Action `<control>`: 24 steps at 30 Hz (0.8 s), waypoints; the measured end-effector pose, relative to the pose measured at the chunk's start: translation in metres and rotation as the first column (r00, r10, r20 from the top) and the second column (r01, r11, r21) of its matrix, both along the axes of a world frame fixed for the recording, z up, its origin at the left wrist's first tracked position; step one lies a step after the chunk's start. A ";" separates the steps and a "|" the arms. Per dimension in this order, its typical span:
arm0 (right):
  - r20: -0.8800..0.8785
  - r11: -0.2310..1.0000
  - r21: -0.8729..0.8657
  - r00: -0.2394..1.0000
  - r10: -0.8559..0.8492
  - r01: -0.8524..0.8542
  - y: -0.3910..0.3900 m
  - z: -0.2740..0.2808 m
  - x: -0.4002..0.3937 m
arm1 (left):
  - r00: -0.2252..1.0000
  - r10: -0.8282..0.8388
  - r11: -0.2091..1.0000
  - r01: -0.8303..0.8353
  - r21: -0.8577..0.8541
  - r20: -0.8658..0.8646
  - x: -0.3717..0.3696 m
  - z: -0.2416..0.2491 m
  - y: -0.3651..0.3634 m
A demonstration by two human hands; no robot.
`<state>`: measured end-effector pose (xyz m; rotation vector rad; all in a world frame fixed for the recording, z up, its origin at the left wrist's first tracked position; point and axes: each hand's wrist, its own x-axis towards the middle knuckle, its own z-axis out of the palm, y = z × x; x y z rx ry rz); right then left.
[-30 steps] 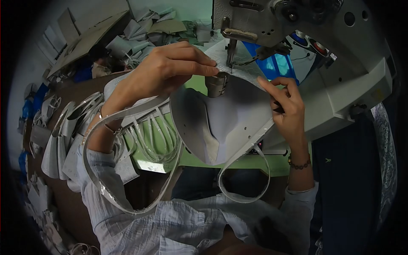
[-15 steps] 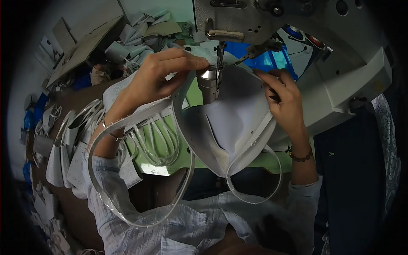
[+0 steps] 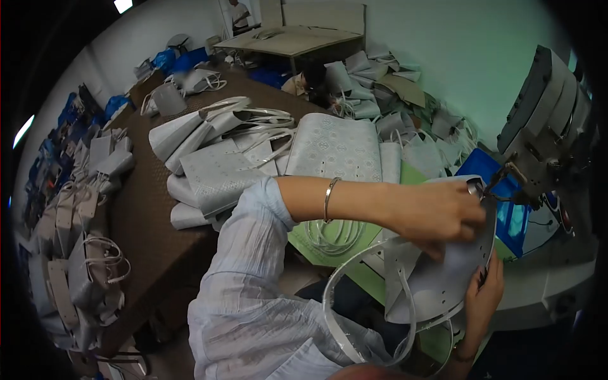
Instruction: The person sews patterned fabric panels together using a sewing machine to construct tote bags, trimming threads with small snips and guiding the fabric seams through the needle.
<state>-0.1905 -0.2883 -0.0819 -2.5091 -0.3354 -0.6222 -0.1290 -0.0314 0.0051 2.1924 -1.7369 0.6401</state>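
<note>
A white bag (image 3: 437, 278) with pale strap handles (image 3: 335, 310) hangs at the sewing machine (image 3: 538, 152), its inside facing me. My left hand (image 3: 443, 212) reaches across the bag's upper part beside the machine's metal post, fingers curled; what they hold is hidden. At the bag's right side, my right hand (image 3: 484, 294) grips the edge, with the thumb on the inner face. A coil of clear-wrapped straps (image 3: 332, 234) lies on the green work surface (image 3: 361, 272) left of the bag.
Patterned white bags (image 3: 221, 174) are piled on the brown table (image 3: 145, 253) to the left. A blue tray (image 3: 506, 215) lies behind the machine. More bags (image 3: 88, 272) stand at far left. A crouching person (image 3: 304, 82) and a standing person (image 3: 239, 16) are farther back.
The view has swung left, showing more of the room. My left hand's fingers have curled over the bag's upper part, and the bag looks turned. My right hand sits lower along its edge.
</note>
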 end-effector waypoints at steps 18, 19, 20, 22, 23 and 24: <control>0.258 0.972 -0.217 0.966 -0.029 0.087 0.013 0.019 -0.023 | 0.983 -0.179 0.762 0.120 0.636 0.029 -0.095 -0.165 -0.030; 0.255 0.972 -0.215 0.966 -0.040 0.097 0.016 0.021 -0.026 | 0.972 -0.232 0.776 0.159 0.610 0.042 -0.094 -0.161 -0.028; 0.320 0.949 -0.307 0.947 0.034 0.070 0.017 0.026 -0.030 | 0.958 -0.282 0.788 0.199 0.582 0.055 -0.095 -0.151 -0.028; 0.373 0.914 -0.402 0.921 0.113 0.050 0.019 0.036 -0.044 | 0.963 -0.271 0.835 0.233 0.498 0.003 -0.095 -0.121 -0.026; 0.174 0.906 -0.392 0.954 0.245 -0.161 0.021 0.038 -0.058 | 0.965 -0.257 0.875 0.253 0.413 -0.047 -0.092 -0.106 -0.025; -0.026 0.869 -0.337 0.926 0.376 -0.363 0.021 0.044 -0.068 | 0.964 -0.260 0.873 0.257 0.414 -0.049 -0.086 -0.093 -0.022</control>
